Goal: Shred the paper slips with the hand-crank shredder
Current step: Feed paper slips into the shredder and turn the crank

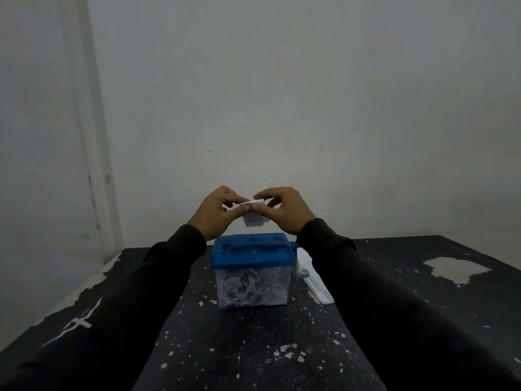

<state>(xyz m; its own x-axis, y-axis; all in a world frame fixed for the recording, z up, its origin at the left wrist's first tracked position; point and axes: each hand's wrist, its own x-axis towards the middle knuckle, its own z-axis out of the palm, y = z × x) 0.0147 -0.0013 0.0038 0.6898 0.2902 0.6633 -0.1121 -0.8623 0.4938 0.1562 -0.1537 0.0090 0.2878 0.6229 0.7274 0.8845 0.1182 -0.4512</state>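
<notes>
— What do our hands hold?
— Our left hand [217,211] and right hand [282,210] pinch one paper slip [253,214] between them, its lower edge cut into a fringe.
— And below?
— The blue-lidded shredder [249,273] stands directly beneath on the dark surface [253,348], its clear bin full of shreds. More slips [318,287] lie just right of it.

No readable text

No lettering, label, brand or number can be made out on anything shown; the view is dim and soft.
</notes>
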